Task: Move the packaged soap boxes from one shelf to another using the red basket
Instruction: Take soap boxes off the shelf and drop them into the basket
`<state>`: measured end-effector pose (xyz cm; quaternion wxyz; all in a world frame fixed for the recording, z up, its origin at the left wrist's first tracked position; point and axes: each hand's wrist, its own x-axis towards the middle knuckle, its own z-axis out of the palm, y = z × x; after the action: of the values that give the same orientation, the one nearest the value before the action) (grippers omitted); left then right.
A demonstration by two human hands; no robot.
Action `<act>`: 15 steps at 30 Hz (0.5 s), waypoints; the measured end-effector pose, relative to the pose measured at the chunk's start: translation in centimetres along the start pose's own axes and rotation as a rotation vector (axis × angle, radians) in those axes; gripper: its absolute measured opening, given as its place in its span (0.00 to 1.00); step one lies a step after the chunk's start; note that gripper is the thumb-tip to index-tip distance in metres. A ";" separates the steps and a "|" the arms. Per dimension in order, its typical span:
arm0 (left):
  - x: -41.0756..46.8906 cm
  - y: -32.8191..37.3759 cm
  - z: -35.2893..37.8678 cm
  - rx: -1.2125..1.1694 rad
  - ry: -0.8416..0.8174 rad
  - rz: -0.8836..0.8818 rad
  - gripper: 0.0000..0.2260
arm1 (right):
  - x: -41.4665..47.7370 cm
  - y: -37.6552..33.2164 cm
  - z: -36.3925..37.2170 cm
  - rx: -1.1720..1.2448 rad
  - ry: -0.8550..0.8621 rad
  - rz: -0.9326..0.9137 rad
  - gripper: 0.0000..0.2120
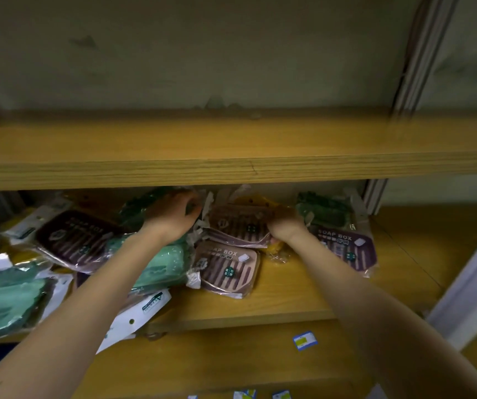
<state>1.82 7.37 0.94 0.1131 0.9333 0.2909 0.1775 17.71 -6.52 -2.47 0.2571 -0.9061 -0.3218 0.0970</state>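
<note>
Packaged soap boxes lie in a loose heap on the lower shelf (289, 300), across the left and centre of the frame, each in a clear plastic packet. You can count nine.
- Mauve soap box (240, 226): at centre.
- Pink soap box (225, 269): just below the mauve one, touching it.
- Purple soap box (346, 249): to the right.
- Dark green soap box (323, 211): behind the purple one.
- Yellow soap box (256, 201): behind the mauve one.
- Maroon soap box (73, 237): left of centre.
- Mint soap box (159, 266): partly under your left forearm.
- Teal soap box (4, 300): at the far left edge.
- Second dark green packet (142, 205): by your left hand.

More yellow and white packaging shows at far left, too blurred to count.

Your right hand (284, 223) sits on the right end of the mauve soap box. Its fingers are bent over the edge and grip it, though the hand is motion-blurred. Your left hand (171, 214) reaches to the back of the shelf, fingers curled at the second dark green packet. You can't tell whether it holds the packet or only touches it.

The upper shelf board (231, 156) crosses the whole frame above both hands. One white card header (145, 312) hangs over the lower shelf's front edge, lower left. There are four price labels. One blue-and-yellow label (304, 339) is on the wood below the shelf front. Three bottom-edge labels (244, 394) are cut off by the frame. One white upright post (473, 283) stands at the right.
</note>
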 end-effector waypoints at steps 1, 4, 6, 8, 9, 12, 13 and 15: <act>0.1 0.1 0.1 -0.009 0.006 0.008 0.15 | -0.3 0.1 -0.4 -0.047 0.015 -0.005 0.12; 0.6 0.4 0.4 -0.042 0.028 0.028 0.15 | -0.6 1.6 -2.0 -0.023 0.066 -0.002 0.11; 1.1 0.8 1.0 -0.091 0.009 0.050 0.13 | -1.1 3.1 -3.5 -0.085 0.123 0.012 0.13; 1.7 1.6 2.1 -0.147 -0.020 0.081 0.11 | -2.2 4.8 -5.3 -0.123 0.178 0.041 0.14; 2.0 2.3 2.7 -0.181 -0.042 0.099 0.10 | -2.8 5.7 -6.2 -0.131 0.198 0.061 0.13; 3.1 5.5 5.0 -0.186 -0.135 0.159 0.10 | -5.5 8.3 -8.8 -0.088 0.209 0.141 0.11; 3.3 6.7 5.8 -0.189 -0.184 0.167 0.10 | -6.4 9.2 -9.4 -0.055 0.207 0.169 0.11; 3.6 9.1 7.4 -0.205 -0.282 0.197 0.11 | -8.4 10.7 -10.2 0.014 0.215 0.243 0.11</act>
<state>12.10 1.29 -2.02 0.2291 0.9565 0.1600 0.0837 20.44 -23.02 0.61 0.2829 -0.9416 -0.1800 0.0320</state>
